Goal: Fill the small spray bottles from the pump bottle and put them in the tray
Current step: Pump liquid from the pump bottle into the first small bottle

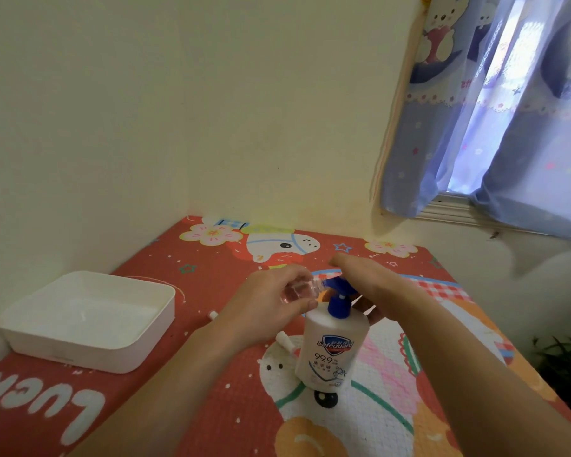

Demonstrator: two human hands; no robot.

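Note:
A white pump bottle (332, 351) with a blue pump head (338, 300) stands on the red patterned table. My left hand (271, 303) grips a small clear spray bottle (299, 290), tilted on its side with its open neck at the pump's nozzle. My right hand (365, 275) lies flat on top of the pump head with straight fingers. The white tray (89, 319) sits at the left with nothing visible in it.
Two small white spray caps lie on the cloth, one (285, 341) beside the pump bottle and one (213, 315) left of my left wrist. Walls close off the back and left. A curtained window (495, 110) is at the right.

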